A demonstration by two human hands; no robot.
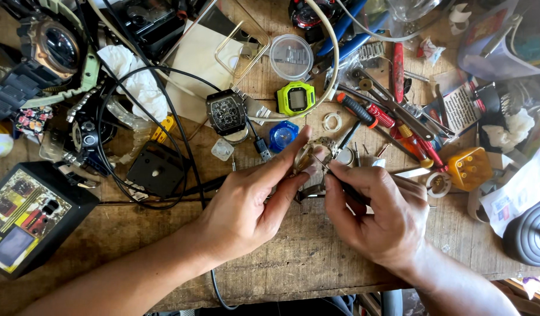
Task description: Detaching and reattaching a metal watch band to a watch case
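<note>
With my left hand (246, 205) pinching the watch case (313, 153) steady above the bench (293, 257), my right hand (378, 213), closed on a thin tool (340, 181), should press its tip lightly, avoiding slips.

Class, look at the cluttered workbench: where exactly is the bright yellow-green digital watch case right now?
In the head view, the yellow-green watch case lies on the wooden bench above the hands, just right of the black rectangular watch and below the round clear lid.
</note>
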